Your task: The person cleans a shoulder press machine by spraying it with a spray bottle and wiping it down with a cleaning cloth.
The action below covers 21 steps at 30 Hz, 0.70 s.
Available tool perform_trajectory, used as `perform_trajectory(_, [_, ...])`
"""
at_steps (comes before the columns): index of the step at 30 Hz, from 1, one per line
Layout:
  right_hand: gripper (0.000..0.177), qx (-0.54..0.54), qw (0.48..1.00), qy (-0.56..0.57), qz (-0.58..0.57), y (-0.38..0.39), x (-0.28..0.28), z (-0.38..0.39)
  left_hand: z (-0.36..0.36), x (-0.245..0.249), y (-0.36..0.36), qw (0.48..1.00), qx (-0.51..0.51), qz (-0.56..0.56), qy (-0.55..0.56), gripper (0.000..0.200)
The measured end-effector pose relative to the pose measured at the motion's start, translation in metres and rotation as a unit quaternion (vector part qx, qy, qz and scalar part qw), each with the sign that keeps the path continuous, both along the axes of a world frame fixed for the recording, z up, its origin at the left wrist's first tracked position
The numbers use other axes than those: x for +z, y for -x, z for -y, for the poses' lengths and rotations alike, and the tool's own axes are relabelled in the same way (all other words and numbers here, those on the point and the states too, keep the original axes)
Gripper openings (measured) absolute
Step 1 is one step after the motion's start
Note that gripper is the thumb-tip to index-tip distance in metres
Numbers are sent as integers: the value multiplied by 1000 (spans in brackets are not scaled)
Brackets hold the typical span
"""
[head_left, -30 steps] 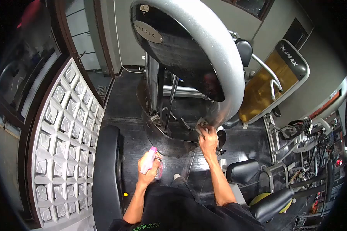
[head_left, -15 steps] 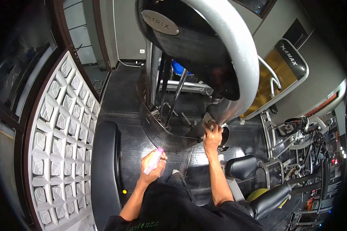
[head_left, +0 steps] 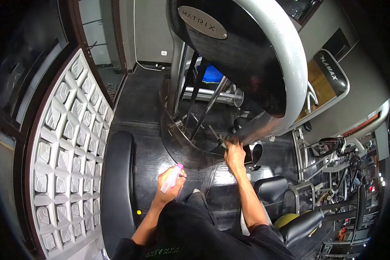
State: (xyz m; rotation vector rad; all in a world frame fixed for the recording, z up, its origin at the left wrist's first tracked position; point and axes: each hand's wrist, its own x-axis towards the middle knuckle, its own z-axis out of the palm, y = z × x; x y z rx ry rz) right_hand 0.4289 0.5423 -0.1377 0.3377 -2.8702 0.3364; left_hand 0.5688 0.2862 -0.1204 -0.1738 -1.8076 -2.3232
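Note:
My left hand holds a spray bottle with a pink top, raised in front of my body. My right hand reaches forward and presses a cloth, mostly hidden under the fingers, against the lower end of the silver curved frame of a Matrix gym machine. The machine's black shroud with the Matrix badge arches over me. Below my right hand is the machine's dark base housing.
A black padded bench lies left of my body, beside a white quilted wall panel. Black seat pads and more gym machines crowd the right. The floor is dark rubber.
My right hand has slid a little left and down along the lower end of the silver frame. The view has tilted, so the machine looms larger. The bottle stays raised in my left hand.

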Motion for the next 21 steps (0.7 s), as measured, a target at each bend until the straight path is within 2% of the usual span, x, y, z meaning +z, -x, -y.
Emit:
perform_trajectory(3, [42,61,973,-152,-161,4,59,23,1,2,3,1000,-7,11,-1,10])
perform_trajectory(4, [41,64,965,-184,-176,9,67,23,3,2,5,1000,-6,14,-1,10])
perform_trajectory(5, [41,67,956,-214,-190,16,71,21,4,3,7,999,8,-27,45,10])
perform_trajectory(6, [42,53,959,-224,-168,26,70,17,5,3,9,993,21,-70,90,10])
perform_trajectory(7, [34,49,936,-280,-208,39,65,9,6,2,9,993,21,-69,90,10])
perform_trajectory(9, [30,37,887,-418,-192,57,42,-4,8,0,9,998,16,-32,50,10])
perform_trajectory(10, [30,38,887,-418,-193,64,29,-7,9,0,9,998,18,-32,49,10])
perform_trajectory(12, [33,34,892,-439,-100,76,1,-9,14,-1,8,999,20,-12,39,10])
perform_trajectory(13, [33,37,893,-438,-100,82,-12,-8,15,-1,7,999,23,-11,40,10])
perform_trajectory(15, [31,17,938,-347,11,93,-39,-6,19,-2,5,997,44,1,59,8])
perform_trajectory(17, [29,33,924,-381,22,103,-90,-9,23,-3,4,997,45,-2,63,8])
perform_trajectory(19, [26,49,907,-417,30,108,-100,-6,27,-3,5,997,47,-6,64,8])
perform_trajectory(21, [26,131,897,-330,263,108,-96,2,32,-1,3,993,68,-29,96,8])
